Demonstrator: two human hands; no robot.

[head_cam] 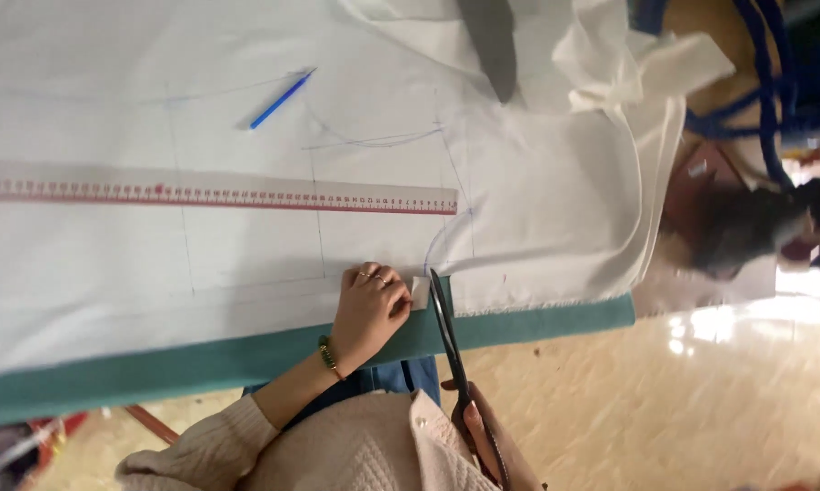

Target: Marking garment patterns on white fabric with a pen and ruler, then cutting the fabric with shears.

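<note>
My left hand (370, 312) rests fisted on the near edge of a white fabric (246, 118) marked with thin blue lines. A small white block (420, 292) sits against its knuckles, and the hand wears rings and a beaded bracelet. My right hand (487, 441) grips the handles of long black scissors (446, 332). The blades point at the fabric's edge, beside a curved blue line. A long clear ruler (219, 195) with red markings lies across the fabric. A blue pen (280, 100) lies farther back.
The fabric covers a table with a green edge (537, 323). Bunched white cloth (610, 64) and a dark grey object (490, 41) lie at the far right. Beyond the table are a blue-framed chair (765, 100) and a glossy tan floor (701, 400).
</note>
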